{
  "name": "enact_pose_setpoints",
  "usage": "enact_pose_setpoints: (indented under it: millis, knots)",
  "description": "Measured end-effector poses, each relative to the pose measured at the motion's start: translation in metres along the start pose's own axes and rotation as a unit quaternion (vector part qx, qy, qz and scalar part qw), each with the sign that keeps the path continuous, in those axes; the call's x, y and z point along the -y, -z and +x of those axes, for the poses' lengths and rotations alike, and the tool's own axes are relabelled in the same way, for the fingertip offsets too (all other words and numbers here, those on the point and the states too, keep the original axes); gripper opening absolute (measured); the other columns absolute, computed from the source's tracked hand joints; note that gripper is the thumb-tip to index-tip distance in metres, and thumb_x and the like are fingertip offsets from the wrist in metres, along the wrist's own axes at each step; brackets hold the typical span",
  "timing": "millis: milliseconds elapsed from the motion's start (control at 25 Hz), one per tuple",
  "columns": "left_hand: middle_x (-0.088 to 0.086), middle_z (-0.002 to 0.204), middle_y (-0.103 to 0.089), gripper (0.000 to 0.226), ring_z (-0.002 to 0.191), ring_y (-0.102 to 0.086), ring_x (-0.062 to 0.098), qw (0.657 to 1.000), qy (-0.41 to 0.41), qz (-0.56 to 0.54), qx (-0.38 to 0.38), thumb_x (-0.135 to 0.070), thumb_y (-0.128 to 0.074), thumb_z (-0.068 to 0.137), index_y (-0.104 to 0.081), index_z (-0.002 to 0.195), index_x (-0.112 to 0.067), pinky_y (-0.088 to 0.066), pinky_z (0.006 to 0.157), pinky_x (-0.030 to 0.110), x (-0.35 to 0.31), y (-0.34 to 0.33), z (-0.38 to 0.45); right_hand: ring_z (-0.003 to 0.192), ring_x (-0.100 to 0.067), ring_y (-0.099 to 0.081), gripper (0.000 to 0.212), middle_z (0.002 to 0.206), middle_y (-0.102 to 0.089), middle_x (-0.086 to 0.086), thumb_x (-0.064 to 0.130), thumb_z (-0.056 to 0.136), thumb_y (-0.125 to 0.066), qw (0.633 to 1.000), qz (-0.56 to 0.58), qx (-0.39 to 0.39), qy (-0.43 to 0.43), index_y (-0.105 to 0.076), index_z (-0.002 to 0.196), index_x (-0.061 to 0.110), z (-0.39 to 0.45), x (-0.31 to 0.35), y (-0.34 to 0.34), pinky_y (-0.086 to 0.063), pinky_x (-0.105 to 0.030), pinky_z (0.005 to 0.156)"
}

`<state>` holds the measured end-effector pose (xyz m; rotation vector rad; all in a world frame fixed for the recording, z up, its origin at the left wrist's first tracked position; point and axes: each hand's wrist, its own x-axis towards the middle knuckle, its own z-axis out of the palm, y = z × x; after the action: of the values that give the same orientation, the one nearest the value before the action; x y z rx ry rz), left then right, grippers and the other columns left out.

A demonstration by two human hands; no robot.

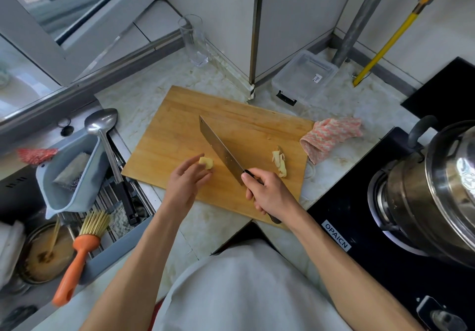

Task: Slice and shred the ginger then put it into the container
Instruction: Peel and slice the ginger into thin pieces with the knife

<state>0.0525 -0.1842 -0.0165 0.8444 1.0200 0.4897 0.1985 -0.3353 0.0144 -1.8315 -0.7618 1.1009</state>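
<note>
Right hand [267, 193] clenched round knife [221, 148] handle, blade resting on board [180, 130] | left hand [186, 181] loose, fingertips at ginger [206, 163] | ginger: small pale-yellow peeled lump, left of blade | peelings [280, 163] to the right | container [304, 76] beyond board, apart

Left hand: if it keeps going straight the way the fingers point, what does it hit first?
The ginger piece on the cutting board; the left hand has its fingers almost on it already. Beyond that, probably the cleaver blade, though depth is unclear.
</note>
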Motion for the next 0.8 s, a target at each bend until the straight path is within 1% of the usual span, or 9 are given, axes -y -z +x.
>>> enact_pose_setpoints:
  millis: [80,200,320,400,520,600,680,760,800]
  knots:
    - [0.024,0.124,-0.065,0.033,0.116,-0.064,0.033,0.994,0.038,-0.102,0.026,0.005,-0.047,0.098,-0.059,0.128,-0.002,-0.057,0.089,0.029,0.000,0.007,0.001,0.047,-0.018,-0.047,0.029,0.066,-0.058,-0.002,0.035,0.103,-0.050,1.000,0.011,-0.001,0.000,-0.058,0.076,0.025,0.000,0.001,0.002,-0.039,-0.028,0.041]
    - [0.023,0.125,-0.065,0.045,0.119,-0.062,0.034,0.994,0.031,-0.096,0.034,0.019,-0.049,0.089,-0.058,0.128,-0.002,-0.054,0.096,0.032,0.003,0.008,0.000,0.047,-0.017,-0.047,0.027,0.067,-0.058,-0.002,0.035,0.103,-0.050,1.000,0.018,0.000,-0.003,-0.060,0.079,0.027,-0.001,0.001,0.004,-0.038,-0.028,0.041]
    - [0.010,0.124,-0.068,0.048,0.117,-0.063,0.025,0.998,-0.023,0.053,-0.005,0.014,-0.063,0.085,-0.064,0.124,-0.012,-0.052,0.095,0.029,0.006,0.007,-0.003,0.047,-0.018,-0.046,0.025,0.067,-0.058,-0.003,0.036,0.103,-0.050,1.000,0.016,0.005,-0.005,-0.061,0.082,0.026,-0.002,0.002,0.004,-0.038,-0.027,0.041]
    - [-0.001,0.121,-0.068,0.043,0.109,-0.064,0.013,0.980,-0.076,0.180,-0.027,0.004,-0.068,0.088,-0.065,0.125,-0.018,-0.050,0.082,0.017,0.007,0.004,-0.005,0.046,-0.018,-0.045,0.027,0.067,-0.058,-0.003,0.036,0.103,-0.050,1.000,0.015,0.006,-0.006,-0.061,0.079,0.028,-0.003,0.002,0.004,-0.037,-0.028,0.041]
    - [-0.003,0.115,-0.069,0.042,0.100,-0.068,0.009,0.941,-0.162,0.295,-0.025,0.002,-0.064,0.090,-0.064,0.126,-0.019,-0.051,0.071,0.011,0.011,0.002,-0.009,0.046,-0.020,-0.045,0.027,0.066,-0.057,-0.002,0.036,0.102,-0.051,1.000,0.007,0.009,-0.011,-0.060,0.079,0.029,-0.006,0.002,0.003,-0.038,-0.029,0.042]
    - [0.004,0.123,-0.066,0.044,0.098,-0.068,0.012,0.898,-0.229,0.374,-0.038,0.008,-0.060,0.089,-0.065,0.127,-0.013,-0.051,0.077,0.011,0.015,0.001,-0.009,0.047,-0.020,-0.045,0.025,0.066,-0.058,-0.001,0.036,0.102,-0.051,1.000,-0.005,0.010,-0.015,-0.061,0.081,0.027,-0.007,0.001,0.002,-0.038,-0.030,0.042]
    - [0.009,0.138,-0.057,0.046,0.104,-0.066,0.020,0.856,-0.268,0.442,-0.028,0.012,-0.057,0.087,-0.065,0.128,-0.008,-0.051,0.088,0.016,0.020,0.001,-0.008,0.046,-0.020,-0.045,0.026,0.066,-0.058,-0.001,0.036,0.102,-0.050,1.000,-0.012,0.014,-0.018,-0.061,0.082,0.023,-0.008,-0.001,0.000,-0.038,-0.030,0.042]
    - [0.010,0.144,-0.051,0.044,0.110,-0.064,0.023,0.841,-0.256,0.477,-0.012,0.006,-0.058,0.089,-0.063,0.131,-0.006,-0.048,0.090,0.020,0.024,0.000,-0.010,0.046,-0.020,-0.044,0.027,0.064,-0.057,-0.001,0.035,0.102,-0.050,1.000,-0.013,0.016,-0.020,-0.060,0.083,0.019,-0.010,-0.003,-0.002,-0.037,-0.029,0.042]
    - [0.009,0.145,-0.051,0.041,0.110,-0.064,0.023,0.845,-0.248,0.474,-0.013,0.001,-0.061,0.090,-0.063,0.131,-0.006,-0.048,0.089,0.020,0.026,-0.001,-0.011,0.046,-0.019,-0.044,0.027,0.064,-0.057,0.000,0.035,0.102,-0.050,1.000,-0.014,0.016,-0.021,-0.060,0.083,0.018,-0.010,-0.004,-0.004,-0.037,-0.029,0.042]
